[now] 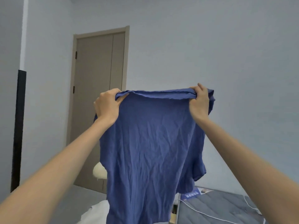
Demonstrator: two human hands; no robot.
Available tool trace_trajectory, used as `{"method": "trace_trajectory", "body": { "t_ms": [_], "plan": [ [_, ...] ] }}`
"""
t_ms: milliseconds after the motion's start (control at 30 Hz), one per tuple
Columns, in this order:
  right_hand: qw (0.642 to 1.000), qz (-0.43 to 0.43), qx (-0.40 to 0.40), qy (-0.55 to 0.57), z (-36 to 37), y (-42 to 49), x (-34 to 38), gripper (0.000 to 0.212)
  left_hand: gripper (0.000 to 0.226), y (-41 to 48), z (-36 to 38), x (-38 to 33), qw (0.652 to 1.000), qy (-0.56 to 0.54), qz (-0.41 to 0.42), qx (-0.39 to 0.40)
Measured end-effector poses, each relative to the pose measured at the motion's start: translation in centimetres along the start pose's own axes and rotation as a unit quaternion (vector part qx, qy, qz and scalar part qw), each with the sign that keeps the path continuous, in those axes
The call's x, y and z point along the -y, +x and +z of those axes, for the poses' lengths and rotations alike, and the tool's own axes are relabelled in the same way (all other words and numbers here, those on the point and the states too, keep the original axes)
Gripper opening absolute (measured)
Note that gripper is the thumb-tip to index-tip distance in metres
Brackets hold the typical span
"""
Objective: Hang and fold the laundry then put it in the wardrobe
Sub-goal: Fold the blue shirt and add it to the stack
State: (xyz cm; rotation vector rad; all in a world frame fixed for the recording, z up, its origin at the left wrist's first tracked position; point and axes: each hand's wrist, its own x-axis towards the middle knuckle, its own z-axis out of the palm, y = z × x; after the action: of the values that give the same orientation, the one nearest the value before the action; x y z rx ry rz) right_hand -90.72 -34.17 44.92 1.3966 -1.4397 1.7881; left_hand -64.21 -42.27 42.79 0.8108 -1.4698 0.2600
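Overhead, both hands' grip pinches blue shirt point(150, 143) top corners, cloth hanging below.

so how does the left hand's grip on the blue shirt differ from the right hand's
The left hand sits lower and shows its back, fingers curled over the blue shirt at its top left corner. The right hand sits slightly higher, with cloth spilling past it on the far side, while the left holds close to the fabric's end. Both clamp the same bunched top edge, holding the shirt up.
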Motion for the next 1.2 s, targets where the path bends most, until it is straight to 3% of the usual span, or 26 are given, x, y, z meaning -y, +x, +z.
{"method": "trace_trajectory", "body": {
  "t_ms": [267, 367, 500, 633, 767, 1033, 1200],
  "plan": [
    [0.979, -0.04, -0.146, -0.14, -9.0, 1.0, -0.3, 0.04, 0.04, -0.2, 2.5, -7.0, 0.992, -0.12, 0.029, -0.018],
    [0.972, -0.066, -0.161, -0.159, -11.3, 1.3, -0.8, 0.037, 0.037, -0.9, 3.7, -8.9, 0.989, -0.143, 0.027, -0.002],
    [0.942, -0.089, -0.136, -0.292, -14.3, 0.5, -3.9, 0.029, 0.041, -2.5, 6.2, -9.9, 0.989, -0.132, 0.045, 0.047],
    [0.881, -0.079, -0.015, -0.466, -16.4, -1.8, -8.2, 0.023, 0.033, -4.9, 9.5, -9.5, 0.986, -0.088, 0.071, 0.119],
    [0.847, -0.057, 0.05, -0.526, -18.1, -4.0, -10.8, 0.017, 0.024, -7.9, 12.1, -10.2, 0.984, -0.051, 0.074, 0.156],
    [0.883, -0.094, 0.004, -0.461, -22.7, -5.6, -8.6, 0.028, 0.033, -10.0, 11.8, -12.3, 0.981, -0.107, 0.058, 0.152],
    [0.882, -0.093, -0.022, -0.461, -24.8, -5.8, -5.5, 0.036, 0.036, -9.3, 9.9, -13.5, 0.979, -0.132, 0.06, 0.142]
  ]
}}
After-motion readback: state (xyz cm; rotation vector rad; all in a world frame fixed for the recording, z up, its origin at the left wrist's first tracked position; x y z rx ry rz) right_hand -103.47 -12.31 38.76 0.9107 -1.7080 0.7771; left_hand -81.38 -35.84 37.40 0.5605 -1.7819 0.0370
